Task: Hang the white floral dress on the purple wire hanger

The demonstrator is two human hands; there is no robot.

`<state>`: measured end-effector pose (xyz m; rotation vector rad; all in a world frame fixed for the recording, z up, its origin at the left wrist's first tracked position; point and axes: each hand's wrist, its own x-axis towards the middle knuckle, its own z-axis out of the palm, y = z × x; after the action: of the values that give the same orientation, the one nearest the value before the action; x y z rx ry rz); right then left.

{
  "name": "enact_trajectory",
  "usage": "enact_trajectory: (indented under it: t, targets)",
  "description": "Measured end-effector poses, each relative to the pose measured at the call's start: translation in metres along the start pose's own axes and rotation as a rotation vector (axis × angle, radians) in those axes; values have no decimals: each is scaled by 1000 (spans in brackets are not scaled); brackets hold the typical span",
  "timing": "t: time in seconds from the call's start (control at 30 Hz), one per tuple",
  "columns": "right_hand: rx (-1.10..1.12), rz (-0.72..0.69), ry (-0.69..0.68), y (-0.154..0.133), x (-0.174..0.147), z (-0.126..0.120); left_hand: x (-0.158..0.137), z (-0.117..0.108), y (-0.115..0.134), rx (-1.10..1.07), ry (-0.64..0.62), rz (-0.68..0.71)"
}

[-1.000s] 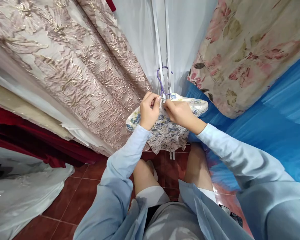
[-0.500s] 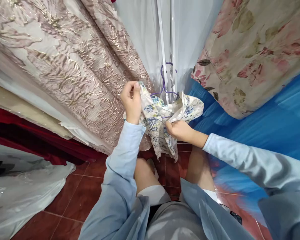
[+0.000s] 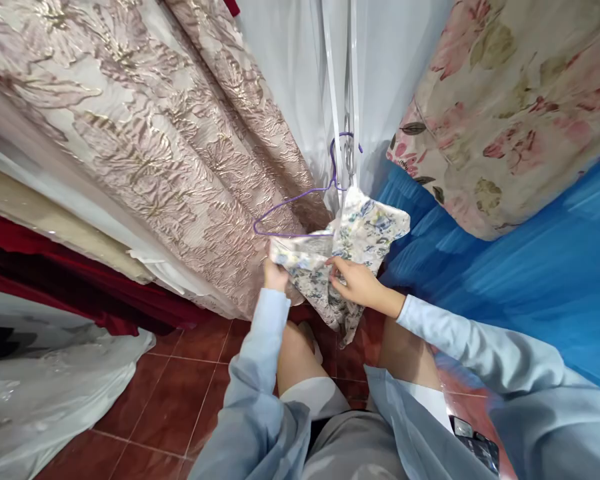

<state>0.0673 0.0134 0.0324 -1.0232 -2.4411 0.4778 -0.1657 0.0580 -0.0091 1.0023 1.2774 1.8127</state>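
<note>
A white floral top (image 3: 373, 230) with blue and yellow print hangs on a purple hanger (image 3: 293, 200). Its right side still covers the hanger's right arm, while the left arm of the hanger is bare. My left hand (image 3: 276, 275) is closed on the top's left edge, below the bare hanger bar. At the front of the top, my right hand (image 3: 354, 283) has its fingers curled against the cloth near the middle. The fingertips are partly hidden in the fabric. The lower end of the top hangs crumpled between my knees.
A pink embossed gown (image 3: 180, 153) hangs close on the left, and a rose-print garment (image 3: 510, 120) on the right. Blue fabric (image 3: 505, 287) lies below that. White straps (image 3: 332, 87) hang down behind the hanger. Dark red tiles (image 3: 165, 393) cover the floor.
My left hand has moved down with the top's left side, which has come off the hanger's left arm. My right hand has shifted slightly down and right along the front.
</note>
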Motion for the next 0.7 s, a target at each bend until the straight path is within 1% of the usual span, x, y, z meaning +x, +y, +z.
enact_trajectory:
  t: [0.07,0.1,0.13,0.2,0.27,0.33,0.37,0.43,0.5,0.57,0.63,0.7]
  targets:
    - [84,-32,59,-3,-2,5,-38,21,-12,-17,-53,-69]
    - [113,-20,44,-4,-4,7,-54,30,-15,-10,-88,-83]
    - [149,16,1,-4,-6,10,-68,39,-16,18,-127,-72]
    - [249,141,-81,-3,-12,13,-88,54,-11,124,-221,14]
    - [339,245,-54,0,-21,9,-99,65,1,254,-342,136]
    - [337,268,-11,4,-33,-2,-103,74,15,331,-452,220]
    - [302,266,-11,5,-40,-10,-104,79,21,341,-487,239]
    - [233,247,-30,6,-52,-28,-106,88,30,311,-501,243]
    - [267,235,7,4,-61,-44,-108,97,35,238,-495,190]
    - [462,252,79,2,-66,-58,-111,104,36,146,-551,64]
    - [733,330,185,5,-67,-72,-111,107,35,58,-703,-127]
    - [960,422,299,13,-70,-90,-107,103,32,16,-885,-283]
